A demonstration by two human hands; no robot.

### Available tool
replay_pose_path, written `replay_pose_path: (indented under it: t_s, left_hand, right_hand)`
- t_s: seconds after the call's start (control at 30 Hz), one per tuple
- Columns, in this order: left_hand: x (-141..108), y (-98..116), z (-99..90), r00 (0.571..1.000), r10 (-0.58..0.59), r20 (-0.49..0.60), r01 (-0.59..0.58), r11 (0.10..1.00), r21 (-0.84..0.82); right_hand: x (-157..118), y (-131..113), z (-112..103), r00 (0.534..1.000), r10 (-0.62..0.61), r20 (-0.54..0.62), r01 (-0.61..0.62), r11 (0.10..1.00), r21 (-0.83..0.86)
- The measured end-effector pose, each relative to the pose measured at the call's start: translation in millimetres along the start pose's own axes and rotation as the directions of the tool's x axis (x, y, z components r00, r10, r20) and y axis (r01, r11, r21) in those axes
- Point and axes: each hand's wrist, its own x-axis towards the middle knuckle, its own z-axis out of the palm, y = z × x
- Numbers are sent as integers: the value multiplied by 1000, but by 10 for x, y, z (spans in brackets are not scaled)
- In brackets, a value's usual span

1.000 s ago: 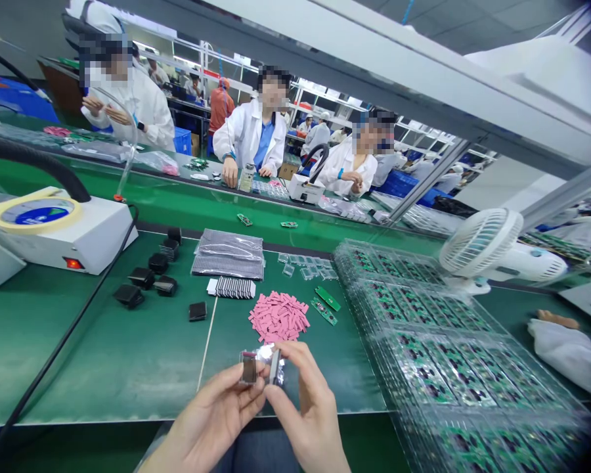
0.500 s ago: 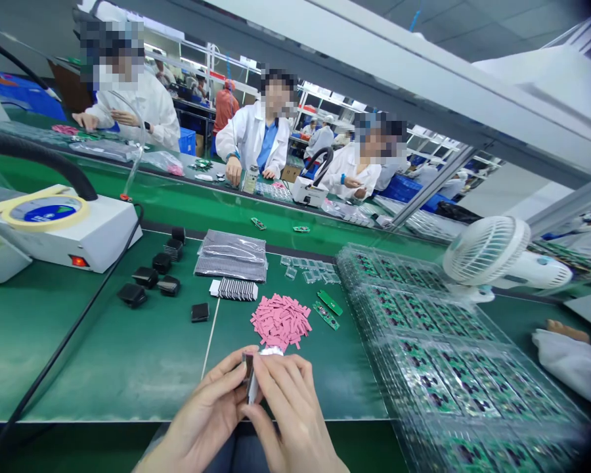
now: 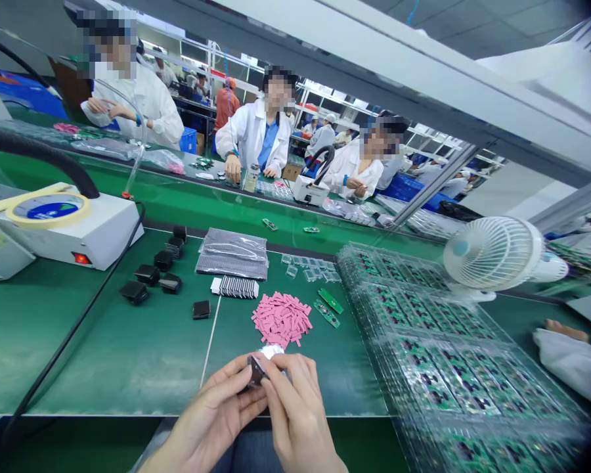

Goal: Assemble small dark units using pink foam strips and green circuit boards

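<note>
Near the table's front edge, my left hand (image 3: 217, 410) pinches a small dark flat piece (image 3: 256, 373) between thumb and fingers. My right hand (image 3: 299, 407) has its thumb and fingertips closed on the same piece from the other side. Fingers cover much of it, so its kind does not show. Just beyond the fingertips lies a shiny whitish item (image 3: 272, 351), partly hidden. Behind that is a heap of pink strips (image 3: 282, 316). Two green circuit boards (image 3: 330, 301) lie right of the heap, and a black block (image 3: 201, 309) lies to its left.
Stacked clear trays of circuit boards (image 3: 448, 374) fill the right side, with a white fan (image 3: 492, 253) beyond. Several black blocks (image 3: 148, 274), a striped strip stack (image 3: 235, 288), bagged sheets (image 3: 232, 255) and clear small pieces (image 3: 312, 268) lie farther back. A cable (image 3: 73, 328) crosses the left. Co-workers sit opposite.
The dark piece has turned from edge-on to show more of its dark face. My right fingers have shifted on it. Two boards on the green strip beyond have moved right.
</note>
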Motion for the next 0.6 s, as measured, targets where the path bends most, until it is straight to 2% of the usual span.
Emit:
replay_pose_path:
  t_s: [0.17,0.37,0.6]
  left_hand:
    - [-8,-2,-13,1000,-2,-21,1,999,-36]
    - [-16,1,-14,1000,1,12,-2,1000,30]
    - [-22,0,-26,999,36,11,-37,998,57]
  right_hand:
    - [-19,-9,-4,996,-13,-83,15,999,28]
    - [-20,-37,2,991,-83,-106,81,996,-29]
    - [-12,-75,53,991,-60,-121,63,998,29]
